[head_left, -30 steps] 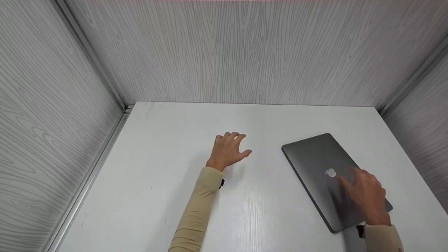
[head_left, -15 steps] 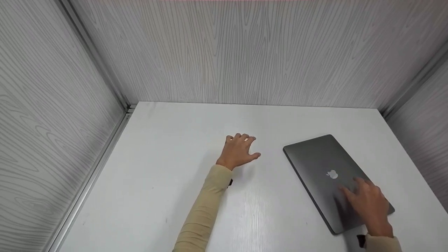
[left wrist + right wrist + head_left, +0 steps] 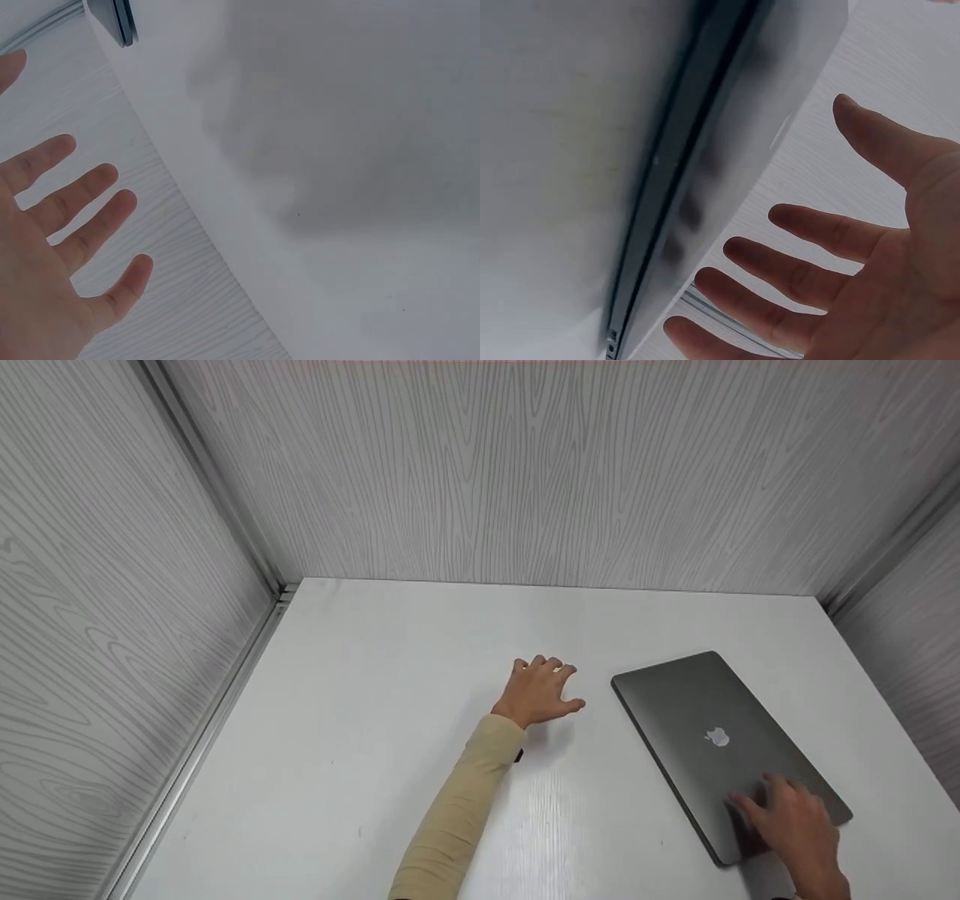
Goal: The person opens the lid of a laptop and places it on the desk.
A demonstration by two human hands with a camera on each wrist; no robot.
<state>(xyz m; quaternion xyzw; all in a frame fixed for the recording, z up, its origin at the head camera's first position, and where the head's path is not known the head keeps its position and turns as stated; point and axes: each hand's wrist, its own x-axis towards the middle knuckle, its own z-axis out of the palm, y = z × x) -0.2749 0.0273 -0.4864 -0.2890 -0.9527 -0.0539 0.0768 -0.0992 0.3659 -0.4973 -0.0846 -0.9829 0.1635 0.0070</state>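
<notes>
The left hand (image 3: 538, 694) and right hand (image 3: 799, 826) are held spread, the latter over the closed laptop (image 3: 694, 705) on the desk (image 3: 360, 675) at right — probably stiff, slick, fairly heavy; best gripped along both long sides.

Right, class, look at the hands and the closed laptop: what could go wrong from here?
The right hand is over the near end of the laptop, so pressing carelessly there might smudge it. The left hand is apart from it, so a one-handed push could swing or slide it across the table.
</notes>
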